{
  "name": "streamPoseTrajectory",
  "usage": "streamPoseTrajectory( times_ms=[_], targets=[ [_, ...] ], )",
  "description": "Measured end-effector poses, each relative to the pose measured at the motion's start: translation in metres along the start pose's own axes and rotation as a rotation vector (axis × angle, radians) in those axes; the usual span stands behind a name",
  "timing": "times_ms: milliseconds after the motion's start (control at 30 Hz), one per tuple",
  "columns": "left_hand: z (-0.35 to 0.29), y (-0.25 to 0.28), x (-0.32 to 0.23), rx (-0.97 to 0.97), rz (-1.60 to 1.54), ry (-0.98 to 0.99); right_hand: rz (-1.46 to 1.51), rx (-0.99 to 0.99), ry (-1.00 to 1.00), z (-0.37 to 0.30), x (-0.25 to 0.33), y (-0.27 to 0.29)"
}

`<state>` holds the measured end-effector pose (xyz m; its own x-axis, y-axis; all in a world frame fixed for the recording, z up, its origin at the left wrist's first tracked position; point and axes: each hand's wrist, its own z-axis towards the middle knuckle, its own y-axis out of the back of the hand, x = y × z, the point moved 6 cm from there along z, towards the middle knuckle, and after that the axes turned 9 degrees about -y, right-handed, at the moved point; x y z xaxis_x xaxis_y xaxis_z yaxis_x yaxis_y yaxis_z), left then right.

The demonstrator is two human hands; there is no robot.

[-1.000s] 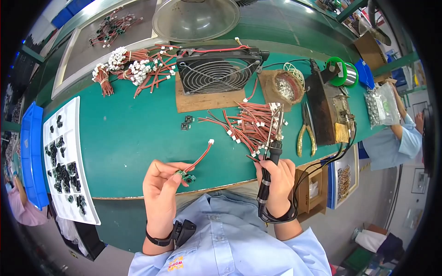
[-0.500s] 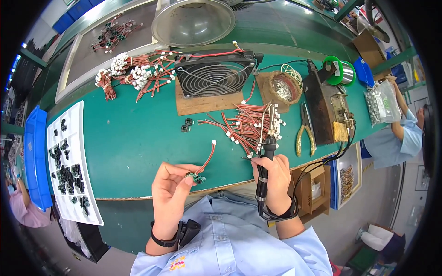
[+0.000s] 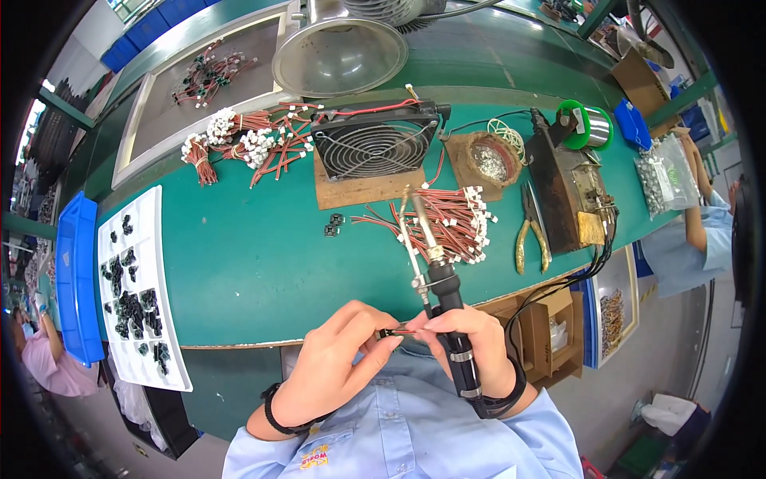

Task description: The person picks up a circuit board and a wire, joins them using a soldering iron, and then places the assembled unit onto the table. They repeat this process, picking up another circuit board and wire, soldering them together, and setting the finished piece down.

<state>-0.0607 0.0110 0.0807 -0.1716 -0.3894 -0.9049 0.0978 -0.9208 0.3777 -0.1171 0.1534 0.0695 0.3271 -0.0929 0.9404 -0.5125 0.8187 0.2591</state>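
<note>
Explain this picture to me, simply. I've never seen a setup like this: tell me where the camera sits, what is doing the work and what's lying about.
There is no machine arm here, just a person's bare hands. A fisheye camera on the head looks down, so straight edges bend. The left hand pinches a small dark part; the right hand grips what looks like a soldering iron, its fingertips at a short red wire. On the green bench lie a white tray of dark parts, a black fan, a pile of wires with white connectors, and pliers.
</note>
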Motion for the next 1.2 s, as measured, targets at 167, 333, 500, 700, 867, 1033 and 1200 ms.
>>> streamPoseTrajectory(
  times_ms=[167,333,500,700,867,1033,1200],
  targets=[
    [-0.005,-0.007,0.016,0.121,-0.101,0.030,-0.239,0.171,0.231,-0.001,0.008,-0.005],
    [-0.006,-0.016,0.028,0.136,-0.299,0.171,-0.399,0.156,0.377,-0.001,0.019,-0.004],
    [0.001,-0.010,0.003,0.088,0.044,0.024,-0.360,0.141,0.250,-0.002,0.010,0.003],
    [0.001,-0.014,-0.008,0.074,0.237,-0.222,-0.295,0.063,0.224,-0.003,0.007,0.001],
    [0.002,-0.015,-0.009,0.049,0.198,-0.153,-0.215,0.058,0.182,-0.003,0.006,0.005],
    [0.002,-0.018,-0.009,0.059,0.265,-0.224,-0.175,0.086,0.147,-0.003,0.005,0.006],
    [0.001,-0.022,-0.009,0.072,0.292,-0.223,-0.173,0.023,0.054,-0.001,0.005,0.006]
  ],
)
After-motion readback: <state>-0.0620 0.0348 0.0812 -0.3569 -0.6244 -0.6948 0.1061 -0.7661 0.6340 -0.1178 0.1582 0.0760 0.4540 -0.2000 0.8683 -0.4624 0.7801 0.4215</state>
